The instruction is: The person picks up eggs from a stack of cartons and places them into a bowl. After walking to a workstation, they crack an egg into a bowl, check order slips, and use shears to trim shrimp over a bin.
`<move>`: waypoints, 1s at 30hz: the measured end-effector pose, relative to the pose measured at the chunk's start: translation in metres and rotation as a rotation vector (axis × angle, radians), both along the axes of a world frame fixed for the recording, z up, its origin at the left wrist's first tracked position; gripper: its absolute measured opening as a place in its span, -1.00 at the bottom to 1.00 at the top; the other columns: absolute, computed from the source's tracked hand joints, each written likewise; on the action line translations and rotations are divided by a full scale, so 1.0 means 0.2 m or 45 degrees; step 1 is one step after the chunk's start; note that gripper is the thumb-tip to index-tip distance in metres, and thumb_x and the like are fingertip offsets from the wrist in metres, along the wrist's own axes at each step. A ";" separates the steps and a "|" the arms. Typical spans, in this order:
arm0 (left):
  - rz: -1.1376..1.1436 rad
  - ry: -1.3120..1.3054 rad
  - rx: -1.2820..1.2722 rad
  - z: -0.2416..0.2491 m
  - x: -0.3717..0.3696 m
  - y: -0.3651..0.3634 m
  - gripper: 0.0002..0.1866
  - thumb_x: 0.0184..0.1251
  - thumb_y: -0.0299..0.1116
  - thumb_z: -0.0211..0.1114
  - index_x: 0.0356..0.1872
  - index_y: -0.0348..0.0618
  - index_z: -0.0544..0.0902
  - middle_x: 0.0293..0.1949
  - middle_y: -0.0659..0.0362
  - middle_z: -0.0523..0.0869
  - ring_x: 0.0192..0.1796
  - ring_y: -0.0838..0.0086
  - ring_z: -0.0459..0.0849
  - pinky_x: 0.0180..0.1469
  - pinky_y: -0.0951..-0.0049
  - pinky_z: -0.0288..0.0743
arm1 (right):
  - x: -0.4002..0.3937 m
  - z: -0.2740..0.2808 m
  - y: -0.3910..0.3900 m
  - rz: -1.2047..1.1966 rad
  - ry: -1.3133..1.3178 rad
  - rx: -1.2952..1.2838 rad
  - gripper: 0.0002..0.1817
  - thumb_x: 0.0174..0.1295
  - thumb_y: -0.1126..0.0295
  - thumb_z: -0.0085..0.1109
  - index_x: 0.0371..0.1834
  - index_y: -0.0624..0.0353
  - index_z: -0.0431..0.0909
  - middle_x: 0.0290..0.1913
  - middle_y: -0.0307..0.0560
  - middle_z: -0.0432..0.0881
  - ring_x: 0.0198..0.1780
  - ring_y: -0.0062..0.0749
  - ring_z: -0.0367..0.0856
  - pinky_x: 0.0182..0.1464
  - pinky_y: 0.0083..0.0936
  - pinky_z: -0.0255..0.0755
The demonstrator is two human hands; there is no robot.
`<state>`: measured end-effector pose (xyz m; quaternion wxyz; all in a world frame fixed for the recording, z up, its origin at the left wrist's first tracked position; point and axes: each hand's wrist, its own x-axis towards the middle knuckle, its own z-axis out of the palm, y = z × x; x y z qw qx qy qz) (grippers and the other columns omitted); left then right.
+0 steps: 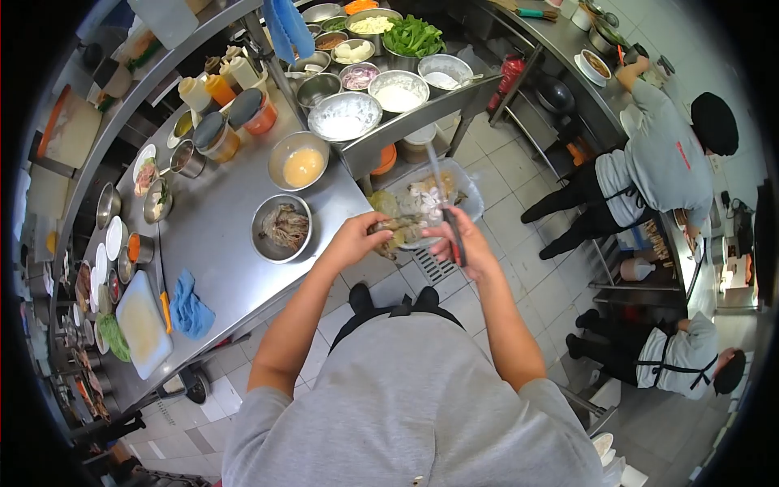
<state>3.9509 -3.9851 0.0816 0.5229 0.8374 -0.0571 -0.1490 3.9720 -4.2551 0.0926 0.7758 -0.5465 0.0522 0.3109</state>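
Observation:
My left hand (357, 242) pinches a raw, grey-brown prawn (396, 230) in front of my body. In my right hand (466, 243) is a knife with a black and red handle (455, 235), its blade pointing away from me and blurred. The right fingertips reach the prawn's other end. Below and beyond both hands is a clear plastic tub (473, 188) with whitish and brownish pieces inside. To the left, a steel bowl (258, 243) on the counter holds more raw prawns (284, 226). Behind it stands a steel bowl (276, 166) of yellow liquid like beaten egg.
The steel counter (219, 235) carries a white cutting board (142, 329), an orange-handled knife (165, 312), a blue cloth (191, 307) and sauce bottles (195, 93). Ahead, bowls of flour (398, 91) and greens (412, 36) fill a shelf. Two co-workers (657, 162) stand at right.

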 end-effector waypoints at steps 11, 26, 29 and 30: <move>0.312 0.190 -0.232 -0.27 0.10 0.04 -0.74 0.43 -0.30 0.32 -0.05 -0.28 0.58 -0.29 0.21 0.67 -0.31 0.57 0.62 -0.21 0.47 0.52 | -0.16 0.15 -0.39 0.283 -0.668 -1.403 -0.29 -0.04 0.20 0.54 0.28 -0.02 0.54 -0.27 0.07 0.71 -0.19 -0.21 0.73 -0.11 -0.33 0.55; 0.115 0.227 0.117 -0.11 0.15 -0.07 -0.58 0.34 -0.19 0.40 0.04 -0.32 0.62 -0.46 0.17 0.71 -0.41 0.54 0.64 -0.31 0.46 0.52 | -0.15 0.05 -0.24 0.453 -0.760 -1.559 -0.43 0.06 0.34 0.32 0.25 -0.09 0.56 -0.18 0.10 0.75 -0.11 0.04 0.71 -0.06 -0.12 0.57; 0.120 0.178 0.185 -0.15 0.15 -0.03 -0.58 0.33 -0.18 0.40 0.05 -0.30 0.62 -0.45 0.16 0.71 -0.41 0.54 0.64 -0.30 0.46 0.53 | -0.13 0.06 -0.24 0.503 -0.729 -1.528 -0.45 0.08 0.34 0.32 0.23 -0.08 0.57 -0.18 0.11 0.74 -0.11 0.06 0.71 -0.06 -0.11 0.56; 0.157 0.185 0.173 -0.14 0.14 -0.03 -0.59 0.33 -0.20 0.41 0.04 -0.30 0.62 -0.43 0.16 0.72 -0.41 0.54 0.64 -0.29 0.46 0.53 | -0.13 0.06 -0.25 0.475 -0.709 -1.516 -0.44 0.08 0.32 0.35 0.24 -0.06 0.56 -0.18 0.11 0.74 -0.11 0.04 0.71 -0.07 -0.14 0.56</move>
